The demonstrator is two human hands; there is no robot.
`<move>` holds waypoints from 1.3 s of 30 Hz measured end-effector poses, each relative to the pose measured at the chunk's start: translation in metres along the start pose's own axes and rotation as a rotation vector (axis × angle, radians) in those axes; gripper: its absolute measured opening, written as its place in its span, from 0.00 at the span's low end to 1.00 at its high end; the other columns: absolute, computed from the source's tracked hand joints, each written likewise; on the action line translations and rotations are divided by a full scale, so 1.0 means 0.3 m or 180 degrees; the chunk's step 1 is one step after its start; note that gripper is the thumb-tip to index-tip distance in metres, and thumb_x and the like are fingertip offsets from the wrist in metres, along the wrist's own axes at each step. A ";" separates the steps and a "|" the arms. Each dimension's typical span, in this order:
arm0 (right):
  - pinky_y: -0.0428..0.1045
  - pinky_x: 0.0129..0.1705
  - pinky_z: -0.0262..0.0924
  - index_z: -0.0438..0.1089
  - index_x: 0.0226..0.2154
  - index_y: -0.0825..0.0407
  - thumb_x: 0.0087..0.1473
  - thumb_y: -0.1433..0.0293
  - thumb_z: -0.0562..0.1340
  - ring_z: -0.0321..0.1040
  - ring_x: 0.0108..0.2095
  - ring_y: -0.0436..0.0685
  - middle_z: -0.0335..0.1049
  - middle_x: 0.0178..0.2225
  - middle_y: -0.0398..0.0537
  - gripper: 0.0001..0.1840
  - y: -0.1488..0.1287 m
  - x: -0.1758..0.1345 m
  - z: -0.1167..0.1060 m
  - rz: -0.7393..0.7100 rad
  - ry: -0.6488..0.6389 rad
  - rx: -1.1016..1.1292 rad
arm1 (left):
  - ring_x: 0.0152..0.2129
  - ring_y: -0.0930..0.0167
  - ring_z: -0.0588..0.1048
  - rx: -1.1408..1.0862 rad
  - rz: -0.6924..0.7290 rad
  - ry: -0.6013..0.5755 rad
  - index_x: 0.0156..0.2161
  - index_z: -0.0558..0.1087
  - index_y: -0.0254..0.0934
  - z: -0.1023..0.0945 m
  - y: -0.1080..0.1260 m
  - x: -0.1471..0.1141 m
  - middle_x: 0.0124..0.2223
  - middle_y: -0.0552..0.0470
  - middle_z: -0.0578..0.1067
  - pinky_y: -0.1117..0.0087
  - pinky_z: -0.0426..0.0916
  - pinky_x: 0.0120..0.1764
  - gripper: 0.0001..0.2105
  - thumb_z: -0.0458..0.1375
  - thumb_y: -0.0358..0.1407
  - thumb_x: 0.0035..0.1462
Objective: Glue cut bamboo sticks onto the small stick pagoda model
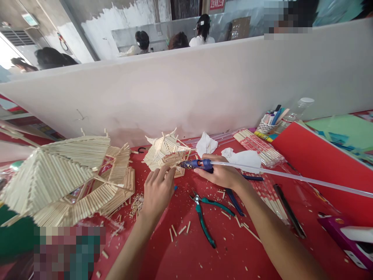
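Note:
My right hand [220, 171] is closed around a blue hot glue gun [196, 164], with a long clear glue stick [279, 175] running out of its back end to the right. The gun's nozzle points left, close to the fingertips of my left hand [159, 182]. Those fingers are bent together at the near side of a small stick-built pavilion model [164, 149]; whatever they pinch is too small to make out. Green-handled cutting pliers [205, 212] lie spread on the red table [175, 256] below, among short cut sticks [179, 230].
A larger stick-built pavilion [67, 171] stands at left. Crumpled tissues [206, 144], bundled sticks [259, 147], a pen cup [267, 125] and red card [323, 167] lie to the right, near a black knife-like tool [290, 210] and a purple-white device [346, 241]. A white partition [175, 93] rises behind.

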State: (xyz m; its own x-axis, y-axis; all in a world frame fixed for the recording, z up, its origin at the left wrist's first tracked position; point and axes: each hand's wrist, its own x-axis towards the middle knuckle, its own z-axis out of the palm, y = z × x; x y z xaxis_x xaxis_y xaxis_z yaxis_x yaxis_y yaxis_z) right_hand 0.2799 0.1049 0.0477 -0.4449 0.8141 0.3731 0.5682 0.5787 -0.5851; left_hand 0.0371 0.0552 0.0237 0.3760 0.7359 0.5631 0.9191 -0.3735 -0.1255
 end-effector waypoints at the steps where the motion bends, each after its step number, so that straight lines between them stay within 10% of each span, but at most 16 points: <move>1: 0.50 0.32 0.52 0.59 0.24 0.48 0.62 0.57 0.59 0.61 0.28 0.53 0.64 0.26 0.44 0.19 0.000 0.000 -0.001 -0.0001 0.0001 -0.0011 | 0.36 0.66 0.76 -0.0023 -0.0008 -0.0008 0.48 0.75 0.39 -0.001 -0.001 0.000 0.44 0.48 0.80 0.65 0.66 0.39 0.09 0.57 0.28 0.64; 39: 0.50 0.31 0.53 0.65 0.25 0.49 0.63 0.58 0.60 0.62 0.29 0.54 0.64 0.26 0.45 0.17 0.004 -0.001 -0.007 -0.0045 -0.0010 -0.0191 | 0.37 0.65 0.77 -0.0107 -0.0070 -0.0234 0.46 0.77 0.41 -0.025 -0.017 0.006 0.44 0.46 0.80 0.64 0.67 0.39 0.10 0.56 0.27 0.64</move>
State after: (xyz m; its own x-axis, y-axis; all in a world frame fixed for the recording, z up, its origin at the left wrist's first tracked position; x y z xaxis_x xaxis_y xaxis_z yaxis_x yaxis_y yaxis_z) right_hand 0.2821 0.1055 0.0485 -0.4555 0.8057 0.3787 0.6022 0.5921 -0.5355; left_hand 0.0323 0.0542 0.0315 0.3644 0.7832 0.5038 0.9233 -0.3745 -0.0855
